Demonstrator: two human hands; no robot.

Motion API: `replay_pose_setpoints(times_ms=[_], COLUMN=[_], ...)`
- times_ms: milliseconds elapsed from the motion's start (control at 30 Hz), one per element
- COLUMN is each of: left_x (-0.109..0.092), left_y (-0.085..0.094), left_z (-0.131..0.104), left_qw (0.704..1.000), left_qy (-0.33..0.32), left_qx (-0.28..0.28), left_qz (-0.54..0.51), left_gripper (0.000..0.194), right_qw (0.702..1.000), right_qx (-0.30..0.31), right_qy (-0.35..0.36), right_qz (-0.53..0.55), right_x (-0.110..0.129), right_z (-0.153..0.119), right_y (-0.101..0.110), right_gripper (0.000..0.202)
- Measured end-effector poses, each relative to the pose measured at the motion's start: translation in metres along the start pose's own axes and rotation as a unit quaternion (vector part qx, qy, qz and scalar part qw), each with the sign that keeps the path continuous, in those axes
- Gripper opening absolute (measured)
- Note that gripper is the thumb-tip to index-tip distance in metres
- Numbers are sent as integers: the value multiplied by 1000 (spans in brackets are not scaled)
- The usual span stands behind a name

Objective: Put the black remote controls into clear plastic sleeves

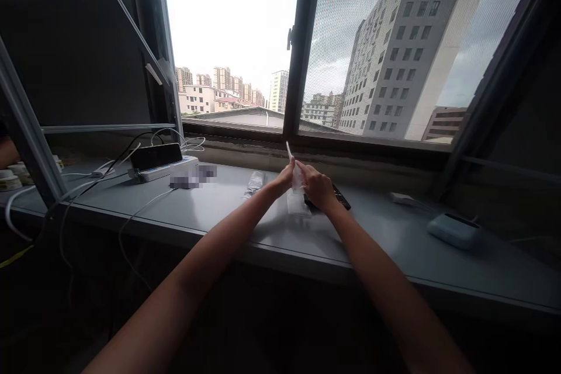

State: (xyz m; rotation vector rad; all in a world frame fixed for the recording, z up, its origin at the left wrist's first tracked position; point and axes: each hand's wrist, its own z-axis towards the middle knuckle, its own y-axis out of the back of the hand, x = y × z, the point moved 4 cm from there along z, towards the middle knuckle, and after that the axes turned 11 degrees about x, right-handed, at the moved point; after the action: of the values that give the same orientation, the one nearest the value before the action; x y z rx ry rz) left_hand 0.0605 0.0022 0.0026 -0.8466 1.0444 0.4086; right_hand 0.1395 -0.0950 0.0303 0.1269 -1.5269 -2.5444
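Note:
Above the desk, my left hand (286,177) and my right hand (318,184) are close together, fingers closed on a translucent plastic bag (297,179). A thin white strip (288,149) sticks up past the left fingertips; whether it is part of the bag I cannot tell. Below the hands, more clear plastic (298,205) hangs or lies near the desk surface. A black object with rows of buttons (342,197) rests behind my right hand and wrist, partly hidden. To the left of my left hand, a crinkled clear plastic packet (255,182) lies on the desk.
On the grey desk (272,238), a phone (156,156) leans on a white power strip (170,169) with cables trailing leftward. At right are a blue-grey case (453,229) and a small white block (401,198). A metal frame (33,123) stands left; a window (302,47) rises behind.

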Motion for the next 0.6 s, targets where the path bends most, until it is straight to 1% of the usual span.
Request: replay_pose_setpoints(times_ms=[33,100,233,300,400,467,600], left_x=[0,-1,-8,-11,-13,-12,-14], left_y=[0,2,5,7,7,9,14], left_z=[0,1,-2,-4,-6,-6,-8], left_qw=[1000,998,993,992,993,993,986], left_qy=[-5,0,6,-11,-47,-70,-101], left_qx=[-3,-28,-75,-86,-72,-76,-123], left_qz=[-21,-49,-88,-89,-75,-60,-50], left_gripper=[40,37,38,39,41,38,28], right_qw=[1000,1000,999,999,999,999,998], right_qx=[7,12,14,18,21,25,34], right_qy=[6,11,17,18,13,19,51], right_qz=[-12,-25,-29,-29,-33,-33,-16], right_x=[1,1,2,2,3,4,7], right_z=[0,0,0,-1,-2,-2,-1], right_y=[-1,-2,0,1,2,2,0], right_gripper=[59,58,56,58,58,57,60])
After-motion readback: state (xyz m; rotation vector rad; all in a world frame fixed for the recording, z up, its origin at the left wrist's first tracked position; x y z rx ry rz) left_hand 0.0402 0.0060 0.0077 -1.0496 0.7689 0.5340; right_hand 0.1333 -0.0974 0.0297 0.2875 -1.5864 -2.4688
